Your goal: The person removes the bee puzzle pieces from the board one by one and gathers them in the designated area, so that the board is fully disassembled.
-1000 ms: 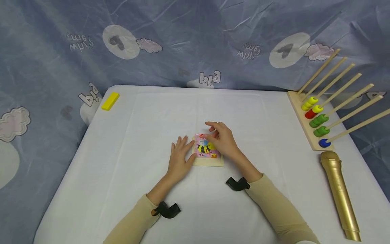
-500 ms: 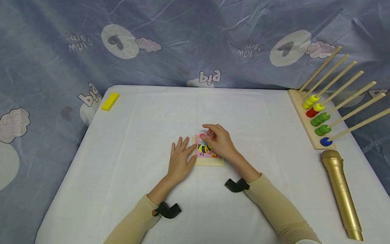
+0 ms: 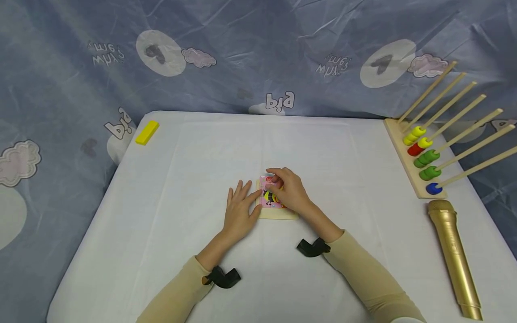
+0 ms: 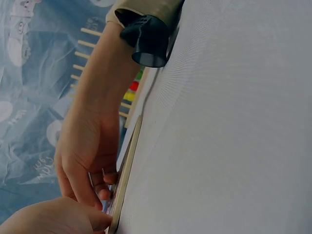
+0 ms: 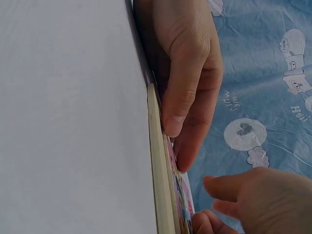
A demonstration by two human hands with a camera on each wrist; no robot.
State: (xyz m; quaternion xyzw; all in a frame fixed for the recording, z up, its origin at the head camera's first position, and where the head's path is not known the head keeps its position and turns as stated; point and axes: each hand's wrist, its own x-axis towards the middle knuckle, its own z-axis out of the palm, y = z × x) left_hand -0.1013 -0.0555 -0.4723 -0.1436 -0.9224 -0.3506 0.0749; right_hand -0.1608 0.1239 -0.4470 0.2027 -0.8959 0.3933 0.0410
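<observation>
Pale wood shows along the near edge of a small board [image 3: 278, 215] near the middle of the white tabletop [image 3: 194, 179], with a pink bee picture [image 3: 268, 198] on it, partly covered by a hand. From the head view, the person's left hand [image 3: 239, 213] is spread and unclenched, index finger and thumb touching the board's left side; that light brace seems right, firm enough to stop sliding without covering the picture. The right hand [image 3: 292, 190] bends over the picture's right part, thumb above the bee. In the left wrist view, the board appears almost edge-on, with fingertips of both hands close together along it; keeping it flat would help any piece seat evenly. In the right wrist view, the right fingers curl at the picture's surface, but whether they pinch a piece cannot be told; small, straight-down pressure would likely serve better than pushing sideways.
</observation>
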